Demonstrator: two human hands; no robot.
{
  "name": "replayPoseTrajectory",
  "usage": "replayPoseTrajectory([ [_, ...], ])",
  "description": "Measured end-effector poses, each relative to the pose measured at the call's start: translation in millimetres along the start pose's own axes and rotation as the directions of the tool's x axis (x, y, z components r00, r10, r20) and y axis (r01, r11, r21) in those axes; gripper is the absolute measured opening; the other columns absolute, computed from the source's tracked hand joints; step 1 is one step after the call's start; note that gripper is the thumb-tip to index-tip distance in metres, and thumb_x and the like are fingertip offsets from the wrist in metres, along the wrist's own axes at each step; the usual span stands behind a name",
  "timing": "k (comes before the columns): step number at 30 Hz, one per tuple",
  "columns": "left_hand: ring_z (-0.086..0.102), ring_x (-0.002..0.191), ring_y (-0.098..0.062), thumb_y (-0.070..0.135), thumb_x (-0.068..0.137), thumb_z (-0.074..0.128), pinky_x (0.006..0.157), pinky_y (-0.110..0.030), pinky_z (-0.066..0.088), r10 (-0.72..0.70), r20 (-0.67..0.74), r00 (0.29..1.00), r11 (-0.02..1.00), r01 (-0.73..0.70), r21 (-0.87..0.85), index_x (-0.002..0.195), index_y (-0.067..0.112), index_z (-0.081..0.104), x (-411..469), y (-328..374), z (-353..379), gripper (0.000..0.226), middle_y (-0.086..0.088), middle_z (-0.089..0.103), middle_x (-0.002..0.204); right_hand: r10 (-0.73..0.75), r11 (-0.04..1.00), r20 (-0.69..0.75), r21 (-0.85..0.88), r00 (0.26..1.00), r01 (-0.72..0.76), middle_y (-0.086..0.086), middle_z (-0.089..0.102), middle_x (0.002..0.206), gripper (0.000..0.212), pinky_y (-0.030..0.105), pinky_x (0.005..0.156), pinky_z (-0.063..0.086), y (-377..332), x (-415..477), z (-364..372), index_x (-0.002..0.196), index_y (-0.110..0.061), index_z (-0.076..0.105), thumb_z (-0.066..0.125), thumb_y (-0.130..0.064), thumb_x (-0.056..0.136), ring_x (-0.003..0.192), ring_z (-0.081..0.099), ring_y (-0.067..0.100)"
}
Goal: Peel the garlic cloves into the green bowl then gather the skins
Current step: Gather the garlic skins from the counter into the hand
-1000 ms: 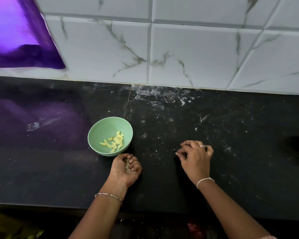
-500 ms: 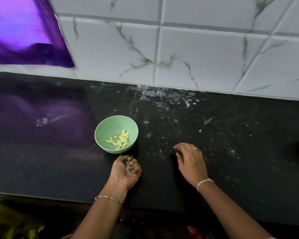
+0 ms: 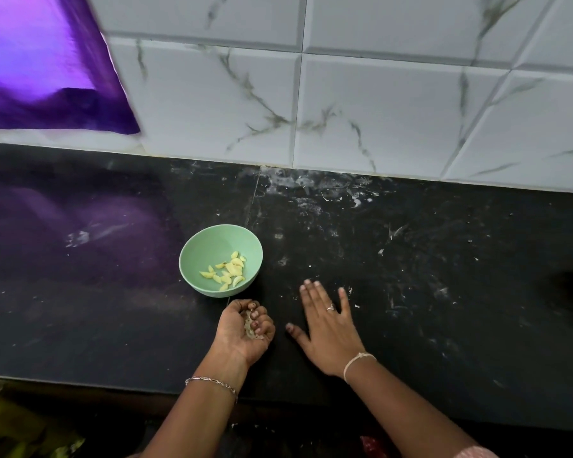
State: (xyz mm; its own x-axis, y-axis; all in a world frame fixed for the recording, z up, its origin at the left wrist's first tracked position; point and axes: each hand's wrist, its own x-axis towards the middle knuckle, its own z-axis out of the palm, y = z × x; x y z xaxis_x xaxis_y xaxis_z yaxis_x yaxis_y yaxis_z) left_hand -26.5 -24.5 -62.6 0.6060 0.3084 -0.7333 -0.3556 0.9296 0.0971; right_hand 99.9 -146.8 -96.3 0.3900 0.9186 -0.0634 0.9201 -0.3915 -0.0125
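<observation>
On the black counter (image 3: 444,325) the green bowl (image 3: 209,246) is set upright, mouth upward. The right hand (image 3: 328,328) is laid flat, fingers straight, pointed toward the wall, nothing held — the left hand (image 3: 242,332) is curled palm-up round skins (image 3: 248,325). Garlic cloves (image 3: 227,272) are heaped in the bowl's near-right side — long axes mixed.

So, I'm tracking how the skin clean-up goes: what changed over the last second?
The right hand went from curled fingers picking at the black counter to lying flat with fingers straight, and is now a little nearer the left hand. It grips nothing visible. The left hand stays cupped round garlic skins beside the green bowl, and the peeled cloves are unchanged.
</observation>
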Motion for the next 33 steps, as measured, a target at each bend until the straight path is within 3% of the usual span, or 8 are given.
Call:
replayPoseTrajectory([
  [5, 0.024, 0.035, -0.009, 0.017, 0.089, 0.04, 0.033, -0.016, 0.019, 0.007, -0.008, 1.0, 1.0, -0.007, -0.007, 0.058, 0.017, 0.037, -0.5, 0.6, -2.4, 0.032, 0.004, 0.028, 0.05, 0.146, 0.988, 0.037, -0.057, 0.989, -0.144, 0.001, -0.015, 0.161, 0.1, 0.048, 0.109, -0.029, 37.4, -6.0, -4.7, 0.154, -0.01, -0.006, -0.022, -0.072, 0.078, 0.148, -0.017, 0.015],
  [9, 0.023, 0.035, -0.009, 0.018, 0.091, 0.039, 0.032, -0.016, 0.018, 0.009, -0.006, 1.0, 1.0, -0.009, -0.006, 0.058, 0.016, 0.036, 0.3, 0.1, -2.2, 0.033, 0.004, 0.028, 0.051, 0.195, 0.978, -0.075, -0.06, 0.978, -0.199, 0.007, 0.014, 0.161, 0.094, 0.05, 0.115, -0.016, 48.0, -16.3, -1.6, 0.151, -0.004, 0.023, -0.006, -0.071, 0.091, 0.149, 0.008, 0.02],
  [13, 0.023, 0.035, -0.009, 0.018, 0.091, 0.039, 0.032, -0.016, 0.018, 0.006, -0.003, 1.0, 1.0, -0.006, 0.001, 0.058, 0.016, 0.037, 2.8, -2.1, 1.2, 0.033, 0.004, 0.028, 0.05, -0.041, 0.999, -0.122, -0.022, 0.992, 0.039, 0.008, 0.031, 0.156, 0.074, 0.054, 0.112, 0.01, 16.1, -22.0, -0.9, 0.147, -0.006, 0.037, 0.03, -0.058, 0.096, 0.145, 0.029, 0.022],
  [16, 0.023, 0.033, -0.01, 0.017, 0.09, 0.039, 0.032, -0.016, 0.018, 0.008, 0.01, 1.0, 1.0, -0.008, 0.012, 0.058, 0.016, 0.036, 4.9, -5.1, 5.3, 0.032, 0.003, 0.028, 0.048, -0.246, 0.969, -0.066, 0.01, 0.967, 0.247, 0.005, 0.034, 0.155, 0.07, 0.052, 0.111, 0.012, -16.5, -20.0, 2.6, 0.147, -0.009, 0.04, 0.034, -0.057, 0.096, 0.145, 0.029, 0.017],
  [18, 0.023, 0.033, -0.01, 0.016, 0.089, 0.04, 0.032, -0.016, 0.018, 0.007, 0.014, 1.0, 1.0, -0.008, 0.019, 0.058, 0.016, 0.037, 5.1, -6.0, 8.6, 0.031, 0.003, 0.029, 0.048, -0.218, 0.976, -0.005, 0.006, 0.976, 0.218, 0.006, 0.036, 0.154, 0.072, 0.053, 0.112, 0.01, -23.1, -8.5, 3.8, 0.146, -0.008, 0.041, 0.032, -0.058, 0.095, 0.144, 0.031, 0.018],
  [22, 0.023, 0.033, -0.01, 0.016, 0.088, 0.04, 0.033, -0.015, 0.018, 0.012, 0.004, 1.0, 0.999, -0.012, 0.04, 0.056, 0.015, 0.038, 5.1, -6.9, 12.8, 0.032, 0.004, 0.029, 0.048, -0.074, 0.997, 0.035, -0.018, 0.997, 0.075, 0.008, 0.006, 0.162, 0.084, 0.05, 0.112, -0.019, -8.0, 21.1, -7.2, 0.154, -0.005, 0.011, 0.004, -0.065, 0.095, 0.15, 0.004, 0.021],
  [25, 0.023, 0.034, -0.009, 0.017, 0.088, 0.041, 0.032, -0.016, 0.018, 0.008, 0.0, 1.0, 0.998, -0.008, 0.056, 0.055, 0.015, 0.038, 5.5, -8.4, 14.1, 0.033, 0.004, 0.027, 0.049, 0.062, 0.996, 0.074, -0.063, 0.995, -0.058, 0.007, -0.011, 0.162, 0.108, 0.048, 0.106, -0.032, 12.1, 36.6, -16.0, 0.153, -0.006, -0.006, -0.028, -0.071, 0.07, 0.15, -0.011, 0.02],
  [33, 0.024, 0.034, -0.009, 0.017, 0.088, 0.041, 0.032, -0.015, 0.019, -0.019, -0.021, 1.0, 0.996, 0.02, 0.082, 0.057, 0.016, 0.038, 12.2, -16.8, 18.4, 0.032, 0.004, 0.03, 0.049, 0.246, 0.968, 0.11, -0.074, 0.963, -0.239, 0.006, -0.017, 0.161, 0.116, 0.048, 0.1, -0.038, 44.5, 2.2, -20.3, 0.153, -0.008, -0.009, -0.039, -0.074, 0.061, 0.148, -0.019, 0.02],
])
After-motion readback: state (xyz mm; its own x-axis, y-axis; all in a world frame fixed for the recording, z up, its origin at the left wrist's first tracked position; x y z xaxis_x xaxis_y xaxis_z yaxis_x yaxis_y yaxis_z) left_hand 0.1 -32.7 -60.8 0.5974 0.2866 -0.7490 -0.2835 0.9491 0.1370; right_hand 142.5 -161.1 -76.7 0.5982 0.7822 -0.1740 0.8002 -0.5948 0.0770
